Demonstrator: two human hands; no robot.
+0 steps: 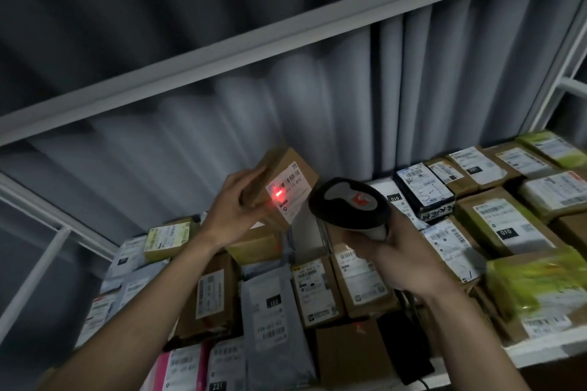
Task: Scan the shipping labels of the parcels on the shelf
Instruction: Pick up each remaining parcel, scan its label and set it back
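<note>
My left hand (pixel 233 206) grips a small brown cardboard parcel (pixel 298 165), lifted above the shelf with its white shipping label (pixel 290 192) turned toward me. A red scanner light glows on the label's lower left part. My right hand (pixel 403 259) grips a black and grey handheld barcode scanner (pixel 349 205) by its handle, its head pointing at the label from the right, a short gap away.
The white metal shelf (pixel 540 349) below is packed with labelled parcels: brown boxes, grey poly bags, a black box (pixel 424 190), yellow-green wrapped packs (pixel 533 279). A white shelf beam (pixel 286 41) crosses overhead. Grey curtains hang behind; an upright post (pixel 552 79) stands at right.
</note>
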